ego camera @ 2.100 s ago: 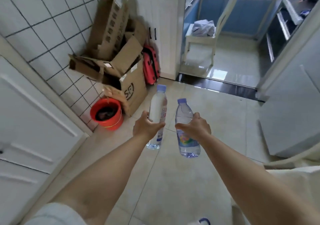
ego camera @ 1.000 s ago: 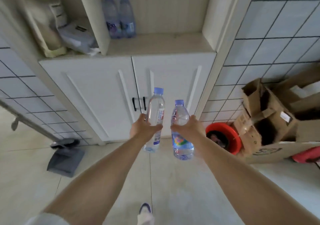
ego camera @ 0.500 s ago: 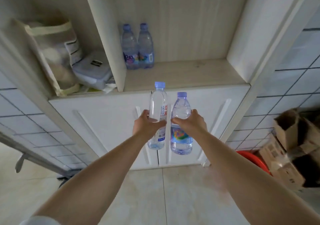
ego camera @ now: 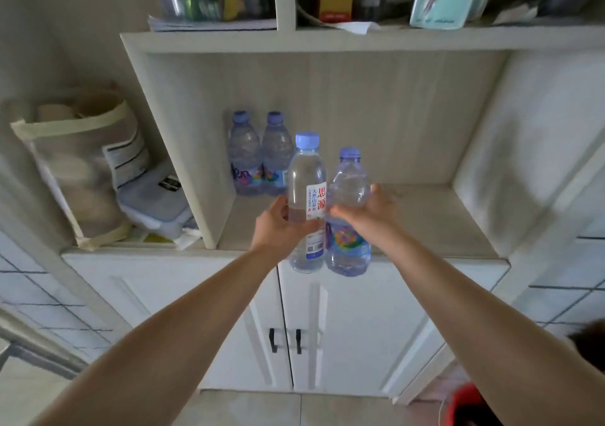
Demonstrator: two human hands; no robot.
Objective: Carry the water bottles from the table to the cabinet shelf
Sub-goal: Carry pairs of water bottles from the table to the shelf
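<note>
The left hand (ego camera: 278, 225) has its grip wrapped round a clear, smooth plastic water bottle with a red-and-white label (ego camera: 307, 202); the right hand (ego camera: 370, 214) clamps a ribbed clear bottle with a rainbow label (ego camera: 348, 229). Both stand upright, touching, in front of the pale wood-grain cabinet shelf (ego camera: 425, 222). Two more blue-capped bottles (ego camera: 258, 157) stand at its back left corner.
</note>
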